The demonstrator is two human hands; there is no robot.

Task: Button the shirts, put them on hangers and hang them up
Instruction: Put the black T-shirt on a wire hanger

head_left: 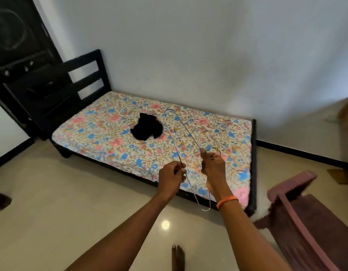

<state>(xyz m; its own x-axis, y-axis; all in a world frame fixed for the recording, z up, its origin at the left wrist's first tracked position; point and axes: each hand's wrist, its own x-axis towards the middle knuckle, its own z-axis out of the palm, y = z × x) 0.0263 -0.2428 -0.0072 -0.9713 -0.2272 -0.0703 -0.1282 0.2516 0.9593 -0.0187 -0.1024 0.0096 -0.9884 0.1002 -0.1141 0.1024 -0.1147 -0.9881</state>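
Wire hanger, light, springy | left hand pinching bottom bar, right hand gripping hook neck | black shirt lying limp, far on bed.

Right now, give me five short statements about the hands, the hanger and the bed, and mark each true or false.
1. Both hands hold the wire hanger. True: the left hand pinches one wire, the right hand grips by the hook.
2. A dark garment lies bunched on the bed. True.
3. The garment already hangs on the hanger. False: it lies on the floral sheet, apart from the hanger.
4. The right wrist wears an orange band. True.
5. The hanger is thick and wooden. False: it is thin metal wire.
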